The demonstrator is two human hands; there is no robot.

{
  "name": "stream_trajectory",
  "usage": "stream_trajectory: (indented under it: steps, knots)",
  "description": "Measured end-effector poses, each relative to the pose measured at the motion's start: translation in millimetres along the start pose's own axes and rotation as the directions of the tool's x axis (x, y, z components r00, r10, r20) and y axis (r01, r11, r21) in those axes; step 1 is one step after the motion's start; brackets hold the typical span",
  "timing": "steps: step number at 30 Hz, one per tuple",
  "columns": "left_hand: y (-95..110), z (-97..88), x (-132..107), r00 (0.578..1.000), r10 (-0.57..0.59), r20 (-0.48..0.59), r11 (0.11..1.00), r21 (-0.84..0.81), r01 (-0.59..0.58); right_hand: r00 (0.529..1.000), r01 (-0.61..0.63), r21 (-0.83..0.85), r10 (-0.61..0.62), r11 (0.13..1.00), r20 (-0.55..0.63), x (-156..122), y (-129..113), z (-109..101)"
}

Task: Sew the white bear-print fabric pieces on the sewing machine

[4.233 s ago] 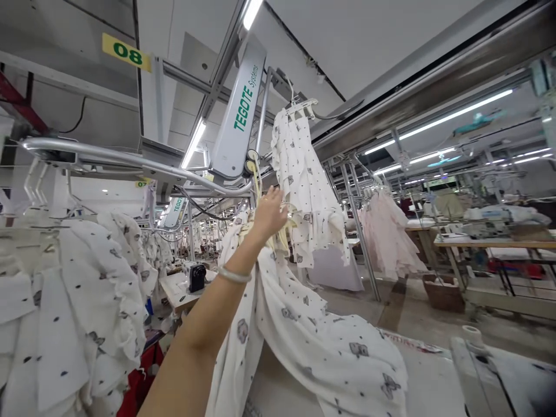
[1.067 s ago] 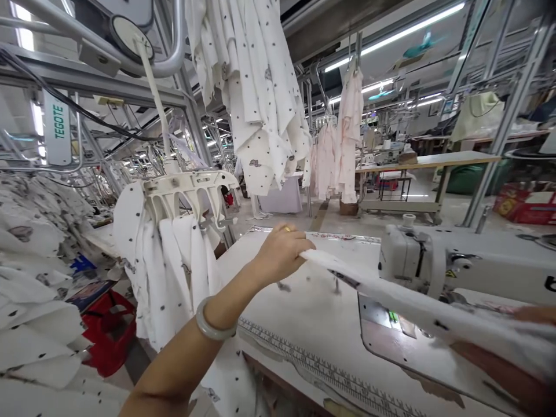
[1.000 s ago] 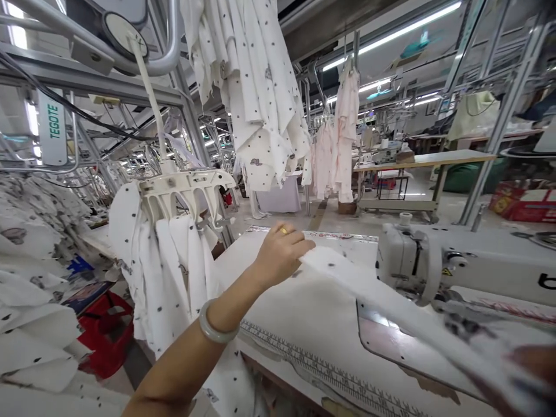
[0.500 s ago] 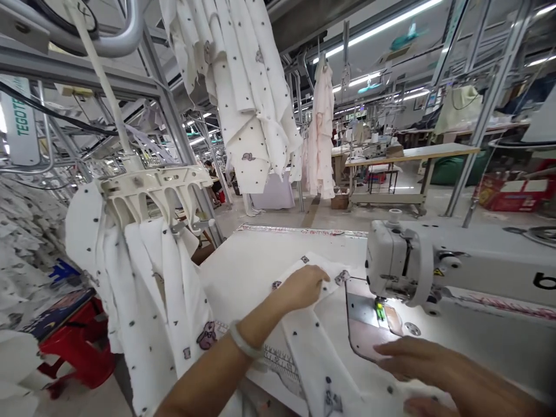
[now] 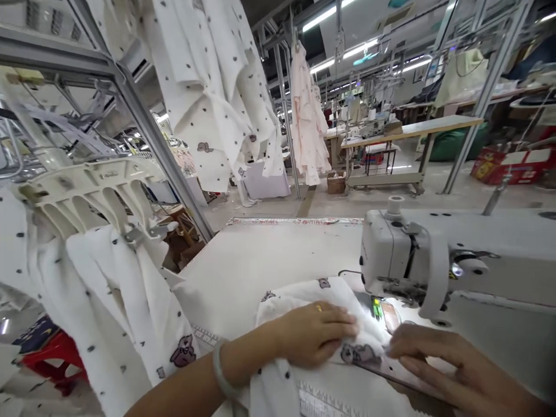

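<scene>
A white fabric piece (image 5: 299,295) printed with small dots and bears lies across the machine table, its right edge reaching the lit presser foot (image 5: 377,310) of a white sewing machine (image 5: 395,260). My left hand (image 5: 319,333), with a ring and a bracelet, presses on this cloth, fingers together and curled into it. To the right of the foot, my right hand (image 5: 443,359) pinches the cloth's near corner between thumb and fingers. The fingertips are partly hidden. Ruler markings (image 5: 321,399) show on the table's near side, partly covered by the fabric.
At left, a cream hanger clamp (image 5: 99,179) carries matching white cut pieces (image 5: 125,301). More printed cloth (image 5: 217,98) hangs overhead, with pink garments (image 5: 307,116) behind. A red stool (image 5: 56,359) stands low left. Metal posts and another worktable (image 5: 417,133) are farther back.
My left hand has brought the fabric right and nearer to the presser foot. My right hand, earlier open above the table, has closed on the cloth's corner. The view has shifted right.
</scene>
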State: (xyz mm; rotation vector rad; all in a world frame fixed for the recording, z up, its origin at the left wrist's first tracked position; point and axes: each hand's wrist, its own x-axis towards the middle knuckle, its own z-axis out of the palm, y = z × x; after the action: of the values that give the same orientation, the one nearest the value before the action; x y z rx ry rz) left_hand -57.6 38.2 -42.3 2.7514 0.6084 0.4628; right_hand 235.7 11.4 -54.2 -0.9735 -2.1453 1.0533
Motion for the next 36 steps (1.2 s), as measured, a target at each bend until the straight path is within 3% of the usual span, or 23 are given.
stream_trajectory:
  steps: [3, 6, 9, 11, 13, 17, 23, 28, 36]
  knots:
    - [15.1, -6.6, 5.5, 0.997, -0.014, 0.074, 0.999, 0.043, 0.011, 0.966, 0.199, -0.367, -0.244, 0.909, -0.080, 4.4, 10.1, -0.1]
    - [25.3, -11.1, 13.5, 0.986, -0.081, 0.145, 0.984, 0.170, 0.056, 0.894, 0.375, -0.589, -0.447, 0.716, 0.025, 2.7, 16.3, 1.3]
    - [31.1, -6.8, 14.9, 0.980, -0.142, 0.141, 0.972, 0.208, 0.111, 0.839, 0.430, -0.710, -0.537, 0.558, 0.087, 0.6, 14.6, 1.6]
    - [31.7, -0.6, 12.3, 0.976, -0.186, 0.115, 0.971, 0.171, 0.165, 0.830, 0.437, -0.733, -0.548, 0.520, 0.106, 0.1, 11.3, 1.0]
    - [29.9, 5.1, 9.4, 0.975, -0.202, 0.093, 0.973, 0.129, 0.189, 0.835, 0.440, -0.718, -0.540, 0.539, 0.106, 0.5, 7.6, -0.1]
    - [21.5, 9.7, 12.3, 0.989, -0.114, 0.092, 0.992, 0.057, 0.109, 0.838, 0.420, -0.686, -0.544, 0.594, 0.041, 3.8, -0.8, -4.3]
    - [-0.7, 10.6, 33.6, 0.992, 0.057, 0.113, 0.997, 0.050, -0.063, 0.830, 0.439, -0.706, -0.551, 0.556, 0.082, 9.6, -2.0, -9.9]
    - [-15.9, 8.9, 44.4, 0.987, 0.141, 0.071, 0.988, 0.050, -0.145, 0.873, 0.361, -0.749, -0.485, 0.555, 0.062, 6.8, 12.1, -8.1]
    - [-19.6, 3.9, 47.9, 0.987, 0.142, 0.079, 0.988, 0.053, -0.147, 0.935, 0.285, -0.707, -0.349, 0.648, 0.058, 2.1, 19.8, -9.0]
